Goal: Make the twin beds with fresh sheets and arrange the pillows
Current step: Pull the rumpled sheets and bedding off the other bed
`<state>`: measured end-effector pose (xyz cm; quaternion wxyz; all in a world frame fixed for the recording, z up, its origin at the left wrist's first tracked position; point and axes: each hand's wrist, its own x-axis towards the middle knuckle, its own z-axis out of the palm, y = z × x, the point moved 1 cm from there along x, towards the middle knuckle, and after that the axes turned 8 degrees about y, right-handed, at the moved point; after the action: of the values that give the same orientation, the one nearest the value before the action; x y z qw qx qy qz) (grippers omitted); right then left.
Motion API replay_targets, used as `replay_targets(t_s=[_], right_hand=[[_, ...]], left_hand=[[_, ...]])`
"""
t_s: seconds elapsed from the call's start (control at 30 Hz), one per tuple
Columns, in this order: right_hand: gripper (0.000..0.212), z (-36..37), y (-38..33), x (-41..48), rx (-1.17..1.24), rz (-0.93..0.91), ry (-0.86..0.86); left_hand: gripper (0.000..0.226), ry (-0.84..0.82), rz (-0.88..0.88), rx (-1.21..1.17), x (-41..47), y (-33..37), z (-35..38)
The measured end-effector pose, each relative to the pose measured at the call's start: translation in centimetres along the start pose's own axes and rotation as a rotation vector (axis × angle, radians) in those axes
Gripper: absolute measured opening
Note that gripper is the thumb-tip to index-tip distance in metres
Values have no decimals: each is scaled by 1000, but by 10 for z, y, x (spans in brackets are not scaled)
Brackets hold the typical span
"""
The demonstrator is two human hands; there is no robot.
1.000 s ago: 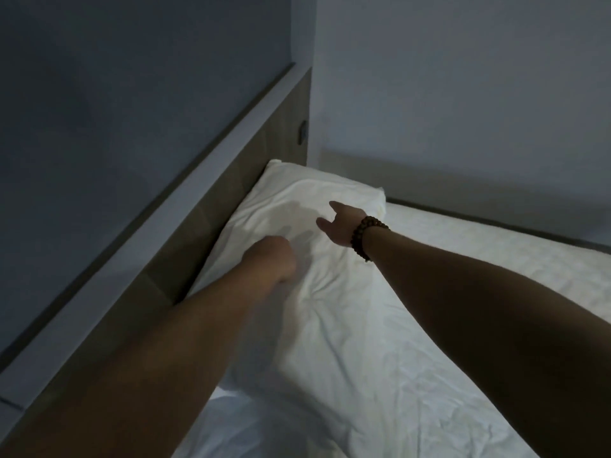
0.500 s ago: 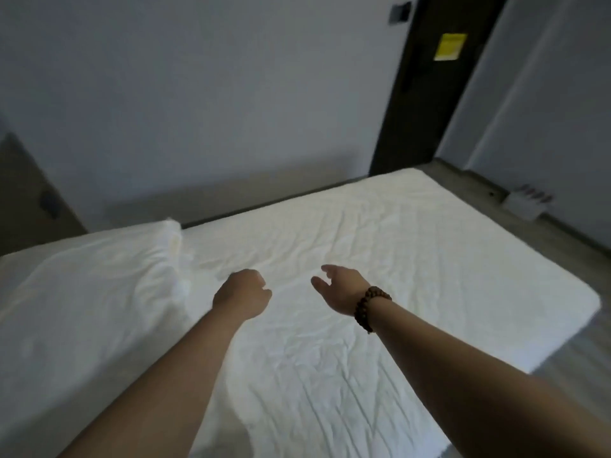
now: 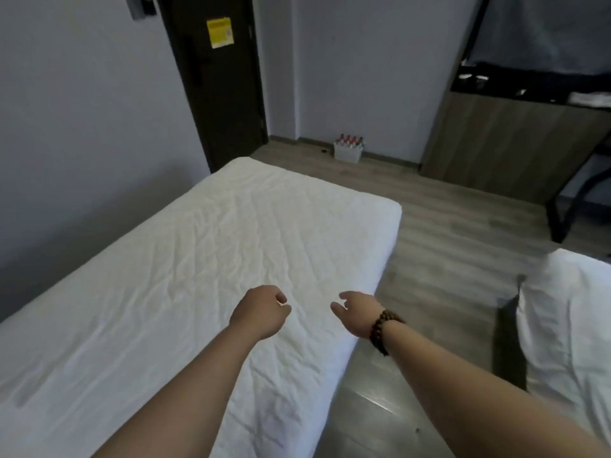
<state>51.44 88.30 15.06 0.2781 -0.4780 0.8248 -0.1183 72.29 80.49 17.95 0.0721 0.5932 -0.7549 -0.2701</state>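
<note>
A dark door (image 3: 218,100) bears a yellow notice (image 3: 219,32); a switch (image 3: 139,5) sits on the wall left of it. A box of bottles (image 3: 348,150) stands on the wood floor (image 3: 446,246) by the far wall; a wooden cabinet (image 3: 512,143) stands further right.

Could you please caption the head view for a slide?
Left hand and right hand, both empty, hover above the white-sheeted bed; a second bed lies at right.
</note>
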Motion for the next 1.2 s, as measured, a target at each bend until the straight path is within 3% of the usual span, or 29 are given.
replay_targets(t_s=[0.4, 0.73, 0.97, 1.2], right_hand=[[55, -150, 239, 40, 207, 356, 134], [54, -170, 371, -2, 419, 814, 341], [48, -149, 388, -86, 627, 1221, 575], [50, -75, 351, -185, 768, 1611, 711]], left_hand=[[18, -214, 434, 87, 86, 292, 131], [17, -542, 929, 273, 108, 452, 263], [22, -807, 1344, 403, 58, 523, 341], [22, -1085, 1625, 498, -45, 517, 385]])
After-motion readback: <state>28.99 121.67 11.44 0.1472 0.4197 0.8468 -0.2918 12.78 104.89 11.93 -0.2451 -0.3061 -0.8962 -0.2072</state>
